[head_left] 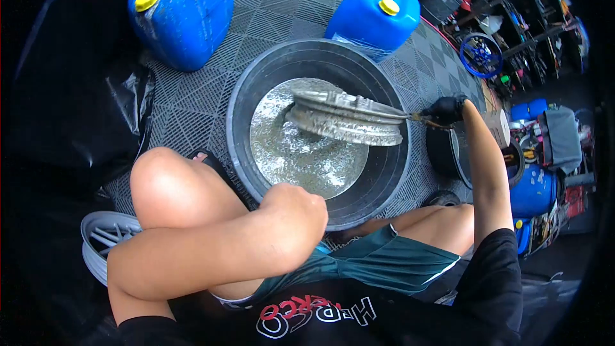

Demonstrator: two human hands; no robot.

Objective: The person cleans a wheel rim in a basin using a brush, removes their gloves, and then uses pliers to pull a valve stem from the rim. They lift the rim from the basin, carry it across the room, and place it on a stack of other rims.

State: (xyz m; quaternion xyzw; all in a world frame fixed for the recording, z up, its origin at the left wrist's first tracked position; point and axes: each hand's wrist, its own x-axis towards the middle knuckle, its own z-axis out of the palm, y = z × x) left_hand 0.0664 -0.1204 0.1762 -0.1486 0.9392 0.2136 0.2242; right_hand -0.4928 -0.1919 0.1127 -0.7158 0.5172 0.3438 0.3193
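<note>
A wet, grey metal wheel rim [346,117] is tilted inside a large round black tub [240,128], over shiny, rippled liquid. On the right, my right hand [446,110], in a black glove, is closed round what looks like a small brush [419,118], whose tip meets the rim's right edge. My left hand [295,208] is bare and curled into a fist at the tub's near edge, in front of my body. Its fingers are turned out of sight, so anything in it is hidden.
Two blue jerrycans with yellow caps [192,19] [378,13] stand beyond the tub. Another wheel [96,250] lies at the lower left by my knee. A black bucket [442,154] is right of the tub. A blue wheel [480,55] and cluttered shelves are farther right.
</note>
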